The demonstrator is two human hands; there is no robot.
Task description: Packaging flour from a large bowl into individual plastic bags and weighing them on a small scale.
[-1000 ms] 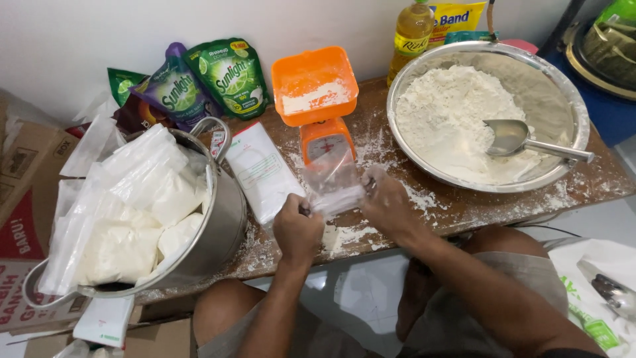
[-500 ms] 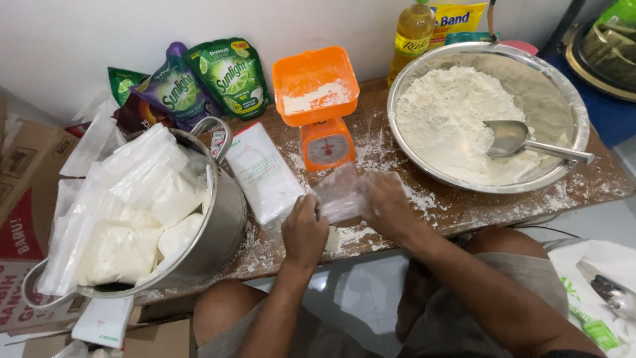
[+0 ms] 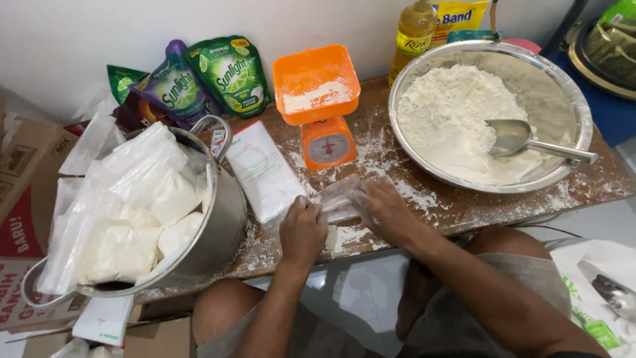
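Hands at 6 o'clock: left hand (image 3: 302, 229) and right hand (image 3: 384, 211) both closed on clear plastic bag (image 3: 339, 196), pressing it flat against floury surface (image 3: 457, 205), presumably for sealing; scale (image 3: 322, 106) at 12.

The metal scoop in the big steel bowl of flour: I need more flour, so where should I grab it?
Take the metal scoop by its long handle, coming from the right. The handle lies across the big steel bowl's right rim, bare and clear of flour, while its blade sits in the white flour.
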